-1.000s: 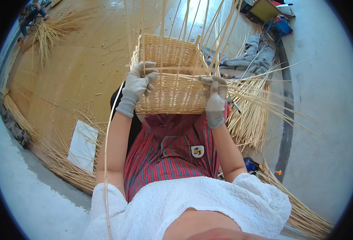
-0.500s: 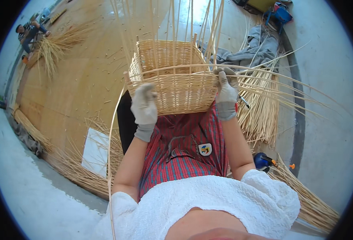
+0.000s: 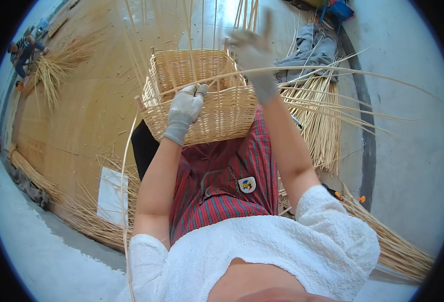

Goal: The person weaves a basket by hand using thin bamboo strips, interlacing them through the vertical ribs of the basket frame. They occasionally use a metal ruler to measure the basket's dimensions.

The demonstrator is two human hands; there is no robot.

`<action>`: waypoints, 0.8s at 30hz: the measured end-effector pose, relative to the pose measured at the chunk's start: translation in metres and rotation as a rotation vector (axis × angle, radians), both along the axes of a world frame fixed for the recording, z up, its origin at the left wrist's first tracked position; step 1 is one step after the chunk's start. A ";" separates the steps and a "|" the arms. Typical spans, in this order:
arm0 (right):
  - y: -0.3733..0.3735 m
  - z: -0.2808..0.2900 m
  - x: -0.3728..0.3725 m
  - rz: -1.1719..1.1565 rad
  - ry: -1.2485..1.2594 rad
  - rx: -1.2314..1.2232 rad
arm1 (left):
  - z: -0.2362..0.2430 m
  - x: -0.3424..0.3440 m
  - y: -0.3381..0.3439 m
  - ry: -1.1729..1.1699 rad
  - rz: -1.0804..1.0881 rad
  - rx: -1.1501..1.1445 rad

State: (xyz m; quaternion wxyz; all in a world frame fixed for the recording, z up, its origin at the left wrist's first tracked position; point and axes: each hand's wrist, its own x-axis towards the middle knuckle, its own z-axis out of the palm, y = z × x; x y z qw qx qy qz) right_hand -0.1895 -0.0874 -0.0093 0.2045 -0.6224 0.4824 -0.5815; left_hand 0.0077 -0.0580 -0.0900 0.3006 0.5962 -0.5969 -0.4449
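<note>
A half-woven wicker basket (image 3: pixel 214 115) rests on my lap, its tall stakes (image 3: pixel 185 25) standing up from the walls. My left hand (image 3: pixel 185 106), in a pale work glove, is closed on the front rim, with fingertips at a long weaving strand (image 3: pixel 327 67) that runs out to the right. My right hand (image 3: pixel 256 53), gloved too, is lifted above the basket's right corner, among the stakes there. Motion smears its fingers, and I cannot make out whether it holds anything. More loose strands (image 3: pixel 353 114) stick out from the basket's right side.
A bundle of cane (image 3: pixel 325 131) and grey cloth (image 3: pixel 312 53) lie to the right, with another bundle (image 3: pixel 388 234) nearer me. Left of me are a white board (image 3: pixel 113 195) and more cane (image 3: pixel 88 219). A person (image 3: pixel 24 54) sits far left beside a cane pile (image 3: pixel 48 75).
My right hand has left the right end of the front rim and risen above the corner. My left hand has moved up and right onto the rim. The basket has shifted left in view.
</note>
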 end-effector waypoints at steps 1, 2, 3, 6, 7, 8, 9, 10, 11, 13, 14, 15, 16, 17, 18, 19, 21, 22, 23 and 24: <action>0.006 -0.034 -0.036 -0.086 0.069 -0.335 | 0.005 -0.004 0.004 0.024 -0.032 0.039; 0.045 -0.040 -0.036 -0.071 -0.426 -0.134 | 0.002 0.002 0.006 0.088 0.013 0.044; 0.075 -0.058 -0.049 -0.119 -0.479 0.094 | 0.004 -0.001 0.009 0.149 0.034 0.058; 0.118 -0.066 -0.065 -0.053 -0.634 0.313 | 0.002 -0.006 0.026 0.175 0.177 -0.191; 0.123 -0.067 -0.065 -0.065 -0.640 0.314 | -0.016 -0.013 0.036 0.083 0.260 -0.466; 0.119 -0.070 -0.071 -0.075 -0.645 0.307 | -0.017 -0.018 0.046 0.039 0.287 -0.632; 0.110 -0.069 -0.074 -0.080 -0.639 0.280 | -0.018 -0.023 0.057 -0.019 0.325 -0.797; 0.109 -0.071 -0.076 -0.074 -0.694 0.259 | -0.019 -0.023 0.075 0.015 0.257 -0.821; 0.107 -0.075 -0.077 -0.055 -0.741 0.258 | -0.022 -0.018 0.095 0.039 0.203 -0.841; 0.107 -0.078 -0.081 -0.041 -0.775 0.253 | -0.041 -0.007 0.117 0.035 0.066 -0.764; 0.107 -0.081 -0.084 -0.048 -0.773 0.250 | -0.049 0.004 0.125 -0.021 0.038 -0.689; 0.106 -0.082 -0.083 -0.053 -0.774 0.248 | -0.055 0.014 0.130 -0.080 0.012 -0.612; 0.107 -0.076 -0.078 -0.038 -0.739 0.253 | -0.057 0.022 0.124 -0.052 0.145 -0.626; 0.101 -0.069 -0.071 -0.070 -0.612 0.277 | -0.058 0.032 0.118 -0.061 0.244 -0.659; 0.092 -0.058 -0.066 -0.115 -0.487 0.288 | -0.050 0.039 0.108 -0.062 0.328 -0.699; 0.079 -0.043 -0.063 -0.162 -0.366 0.295 | -0.043 0.045 0.100 -0.065 0.410 -0.741; 0.038 0.010 -0.050 -0.099 -0.147 0.283 | -0.045 0.060 0.089 -0.169 0.353 -0.697; 0.011 0.036 -0.039 -0.076 -0.146 0.307 | -0.045 0.067 0.084 -0.226 0.318 -0.678; -0.009 0.058 -0.023 -0.056 -0.132 0.191 | -0.046 0.073 0.083 -0.279 0.300 -0.686; -0.030 0.077 -0.015 -0.048 -0.110 0.074 | -0.047 0.076 0.086 -0.322 0.276 -0.694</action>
